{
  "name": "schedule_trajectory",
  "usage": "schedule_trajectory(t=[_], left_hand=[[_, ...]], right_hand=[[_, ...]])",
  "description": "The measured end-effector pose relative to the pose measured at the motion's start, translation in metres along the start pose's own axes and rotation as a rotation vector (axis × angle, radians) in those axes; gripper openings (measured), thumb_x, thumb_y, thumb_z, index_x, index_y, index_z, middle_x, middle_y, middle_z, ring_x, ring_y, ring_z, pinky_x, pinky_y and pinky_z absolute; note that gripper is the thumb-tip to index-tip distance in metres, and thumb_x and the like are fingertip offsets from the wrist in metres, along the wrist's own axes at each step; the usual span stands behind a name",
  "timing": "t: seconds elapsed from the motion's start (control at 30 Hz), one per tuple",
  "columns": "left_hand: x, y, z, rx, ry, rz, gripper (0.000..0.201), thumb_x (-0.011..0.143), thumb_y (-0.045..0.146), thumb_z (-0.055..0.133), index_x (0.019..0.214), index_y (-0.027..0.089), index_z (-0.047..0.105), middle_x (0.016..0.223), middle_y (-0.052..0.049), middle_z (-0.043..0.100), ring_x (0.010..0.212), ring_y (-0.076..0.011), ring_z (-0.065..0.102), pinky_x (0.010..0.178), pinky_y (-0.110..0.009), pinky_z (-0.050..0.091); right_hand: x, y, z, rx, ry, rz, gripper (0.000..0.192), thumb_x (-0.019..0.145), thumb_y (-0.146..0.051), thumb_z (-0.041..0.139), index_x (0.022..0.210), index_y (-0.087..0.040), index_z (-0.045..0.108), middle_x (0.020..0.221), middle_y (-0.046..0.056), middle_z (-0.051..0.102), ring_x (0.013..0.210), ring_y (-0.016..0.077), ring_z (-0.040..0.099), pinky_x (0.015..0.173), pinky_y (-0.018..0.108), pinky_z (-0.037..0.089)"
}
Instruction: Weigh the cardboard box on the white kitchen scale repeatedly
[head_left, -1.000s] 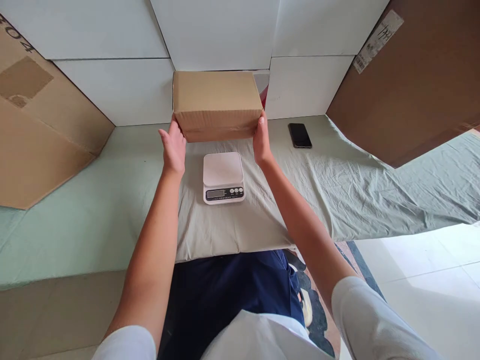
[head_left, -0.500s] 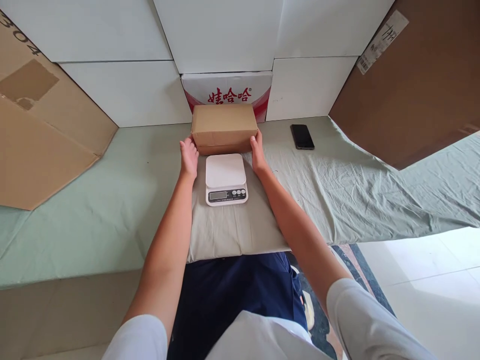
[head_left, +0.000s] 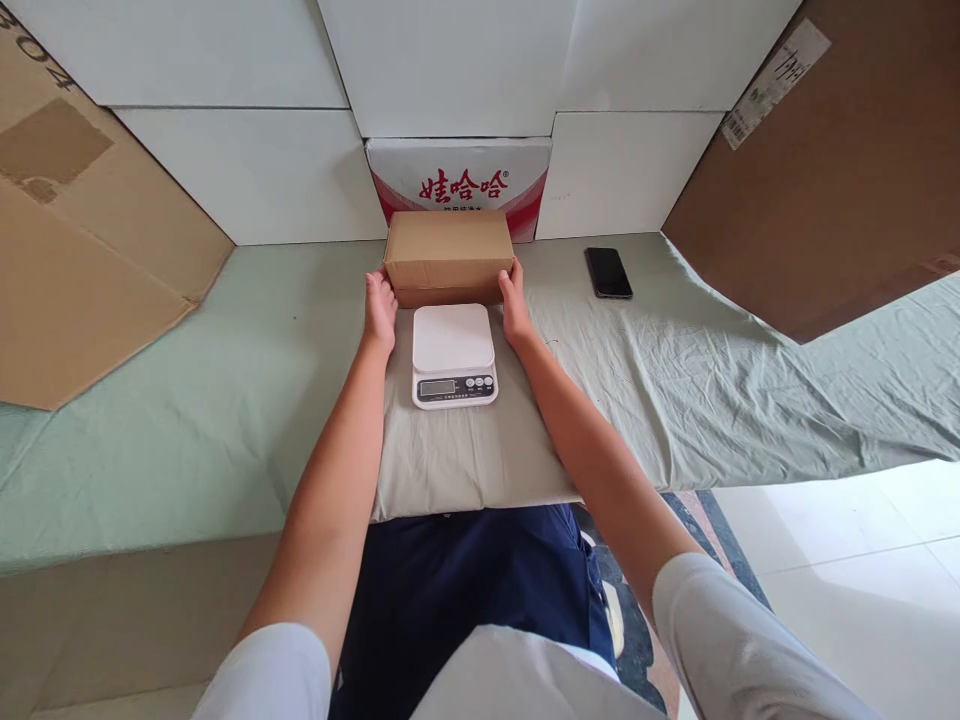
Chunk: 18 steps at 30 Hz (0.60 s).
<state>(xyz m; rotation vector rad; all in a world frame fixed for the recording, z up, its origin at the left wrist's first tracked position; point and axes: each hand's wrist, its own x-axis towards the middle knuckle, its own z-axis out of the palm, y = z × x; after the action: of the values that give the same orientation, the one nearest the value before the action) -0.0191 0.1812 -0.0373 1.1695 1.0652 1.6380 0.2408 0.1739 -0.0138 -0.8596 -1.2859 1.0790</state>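
The plain brown rectangular cardboard box (head_left: 448, 253) sits closed on the pale green cloth-covered table (head_left: 225, 400), just behind the white digital kitchen scale (head_left: 454, 354) and in front of a white carton with red printed characters (head_left: 459, 178) that stands against the white block wall (head_left: 247, 170); what either box contains cannot be told. The left hand (head_left: 380, 310) presses flat against the box's left end and the right hand (head_left: 514, 303) against its right end, so the box is clasped between the two palms with fingers extended, not curled. Bare cloth lies open to both sides of the hands. A black smartphone (head_left: 608, 272) lies well to the right, and large tilted brown cardboard sheets (head_left: 825, 180) hem in both far corners. The table's near edge falls just before the person's dark blue lap.
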Motion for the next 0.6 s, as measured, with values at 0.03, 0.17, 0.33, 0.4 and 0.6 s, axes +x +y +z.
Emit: schedule_trajectory(t=[0.03, 0.17, 0.33, 0.4, 0.6], left_hand=[[-0.002, 0.001, 0.000, 0.008, 0.009, 0.001, 0.117, 0.078, 0.115, 0.036, 0.152, 0.029, 0.068, 0.183, -0.016, 0.052, 0.176, -0.0358, 0.042, 0.145, -0.057, 0.031], [-0.005, 0.010, -0.013, 0.046, 0.099, -0.005, 0.122, 0.087, 0.110, 0.023, 0.172, 0.026, 0.052, 0.195, -0.014, 0.028, 0.185, -0.0308, 0.019, 0.150, -0.052, 0.018], [-0.001, 0.018, -0.037, 0.107, 0.100, 0.034, 0.120, 0.093, 0.103, 0.002, 0.179, 0.029, 0.041, 0.199, -0.007, 0.018, 0.186, -0.0274, 0.005, 0.152, -0.046, 0.010], [0.001, 0.018, -0.039, 0.120, 0.078, 0.042, 0.121, 0.092, 0.104, 0.004, 0.179, 0.029, 0.043, 0.199, -0.007, 0.018, 0.186, -0.0277, 0.005, 0.152, -0.045, 0.010], [-0.001, 0.014, -0.016, 0.076, -0.023, -0.021, 0.125, 0.084, 0.112, 0.027, 0.174, 0.029, 0.053, 0.195, -0.012, 0.030, 0.184, -0.0297, 0.020, 0.151, -0.048, 0.019]], right_hand=[[0.000, 0.001, -0.001, 0.007, 0.010, 0.018, 0.129, 0.077, -0.106, 0.055, 0.179, -0.033, 0.025, 0.197, 0.003, 0.025, 0.187, 0.0284, 0.018, 0.155, 0.050, 0.016], [0.009, 0.005, -0.015, 0.050, 0.128, 0.099, 0.149, 0.070, -0.108, 0.055, 0.184, -0.024, 0.007, 0.201, 0.004, 0.001, 0.190, 0.0263, -0.002, 0.156, 0.048, 0.008], [0.023, 0.011, -0.043, 0.049, 0.187, 0.093, 0.142, 0.075, -0.109, 0.050, 0.185, -0.029, 0.008, 0.201, -0.001, 0.001, 0.190, 0.0223, -0.007, 0.156, 0.048, 0.005], [0.027, 0.013, -0.046, 0.036, 0.172, 0.082, 0.131, 0.080, -0.109, 0.045, 0.184, -0.033, 0.014, 0.201, -0.005, 0.007, 0.189, 0.0215, -0.005, 0.156, 0.048, 0.003], [0.027, 0.016, -0.027, 0.055, 0.078, 0.092, 0.138, 0.071, -0.111, 0.052, 0.181, -0.031, 0.028, 0.199, -0.002, 0.020, 0.189, 0.0259, 0.008, 0.157, 0.049, 0.007]])
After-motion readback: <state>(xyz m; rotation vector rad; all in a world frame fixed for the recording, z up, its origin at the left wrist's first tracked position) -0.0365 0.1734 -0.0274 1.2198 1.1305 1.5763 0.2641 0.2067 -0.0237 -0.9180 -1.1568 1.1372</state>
